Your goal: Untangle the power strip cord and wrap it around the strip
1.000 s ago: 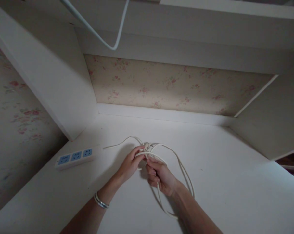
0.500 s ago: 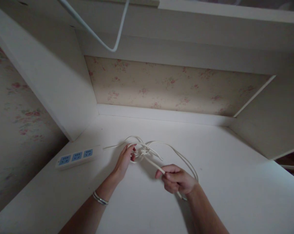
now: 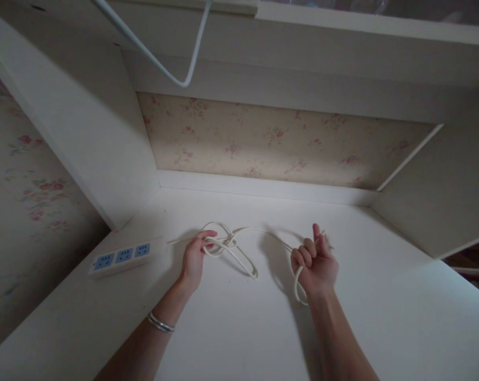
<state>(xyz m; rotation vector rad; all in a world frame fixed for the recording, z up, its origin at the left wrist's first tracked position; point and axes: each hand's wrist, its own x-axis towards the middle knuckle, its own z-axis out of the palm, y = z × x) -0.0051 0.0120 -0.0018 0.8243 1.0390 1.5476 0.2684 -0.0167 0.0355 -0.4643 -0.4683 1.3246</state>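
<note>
Cord: our cord (image 3: 242, 260) lay on the desk (image 3: 263, 333), looped in a loose tangle between our hands, with one strand running toward the power strip (image 3: 122, 256).
Left hand: our left hand (image 3: 195, 259) pinched the tangle, fingers narrowed on a strand.
Right hand: our right hand (image 3: 316, 262) was fisted around a loop.
Handling: we judged it light, limp and smooth, apt to slip and spring back into coils.
Hold: we thought it best gripped close beside the knot, not on the slack.

Bare desk (image 3: 239, 338) lies open toward the front; power strip (image 3: 122, 255) blocks the left edge.
</note>
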